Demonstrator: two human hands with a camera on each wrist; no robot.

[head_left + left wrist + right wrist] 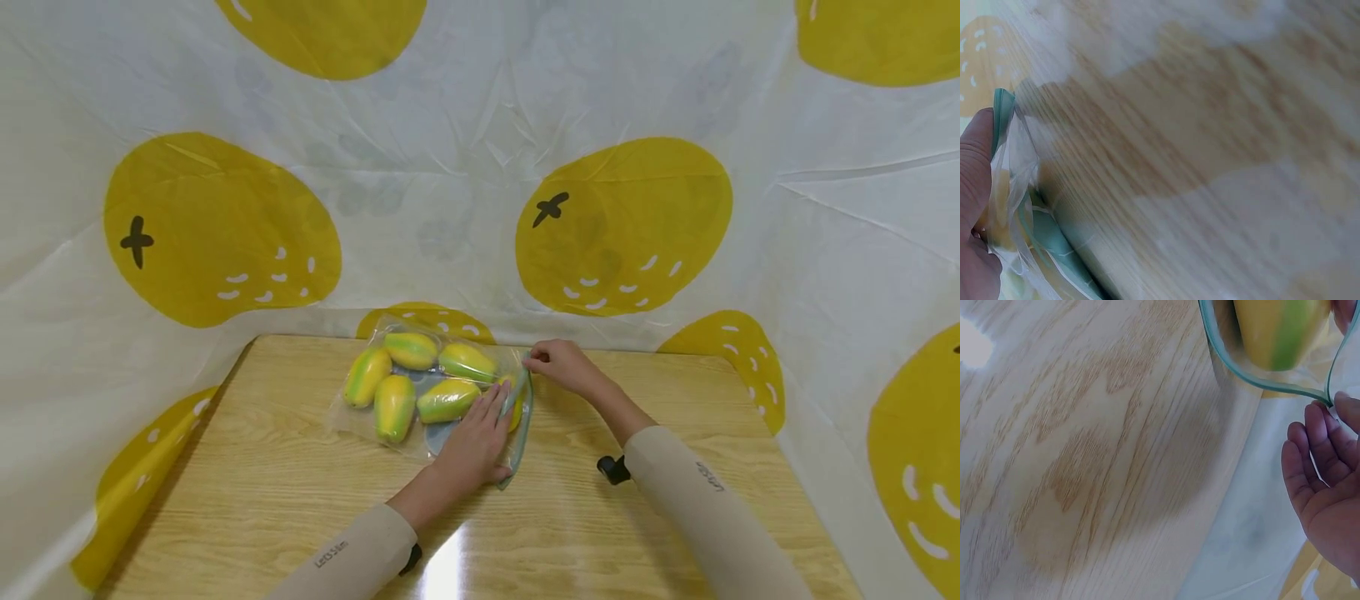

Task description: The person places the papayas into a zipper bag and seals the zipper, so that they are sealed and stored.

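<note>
A clear zip bag (408, 379) with a pale green closure strip lies on the table, with several yellow-and-green papaya-like fruits (448, 401) inside. My left hand (472, 442) rests across the bag near its mouth, fingers extended over the plastic. In the left wrist view, a finger (975, 165) touches the green strip (1002, 119). My right hand (564, 365) pinches the far end of the strip between thumb and fingers. The right wrist view shows the bag's two lips (1254, 379) spread apart, meeting at that pinch, and one fruit (1282, 331) just inside the mouth.
The wooden table (247, 483) ends close behind the bag. A white cloth (427, 225) printed with large yellow fruit shapes hangs behind and at both sides. Each forearm wears a beige sleeve (705, 500) and a black wrist device (613, 470).
</note>
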